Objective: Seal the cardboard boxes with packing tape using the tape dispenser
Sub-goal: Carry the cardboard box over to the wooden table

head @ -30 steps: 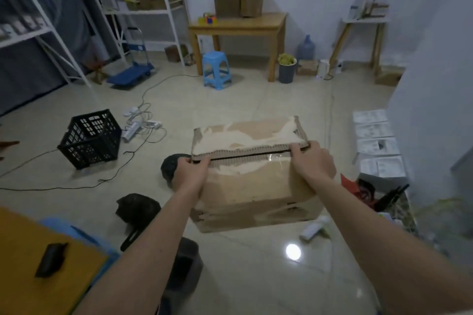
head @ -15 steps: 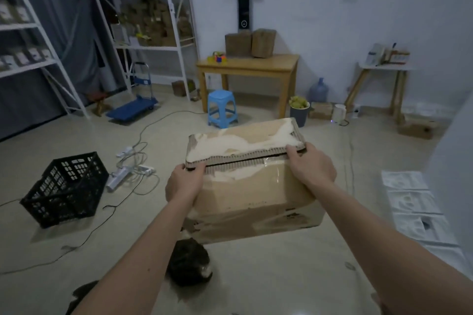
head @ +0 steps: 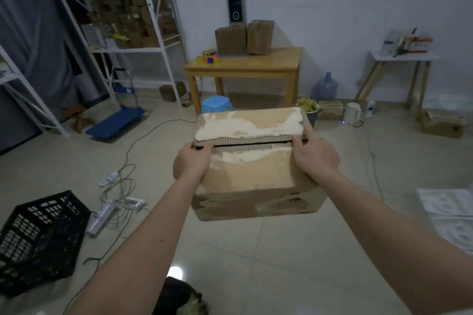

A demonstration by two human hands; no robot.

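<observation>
A black crate is seen on the floor at left. A torn cardboard box is held in mid-air, gripped by the left hand and right hand, fingers curled over its top seam.

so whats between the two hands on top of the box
In the head view, between the left hand and right hand runs the cardboard box's open dark seam between its flaps, with no tape dispenser there.

Cardboard box held up off the tiled floor, left hand and right hand gripping its top flaps at either end. Narrow dark gap showing between the flaps. Wooden table behind, black crate lower left.
</observation>
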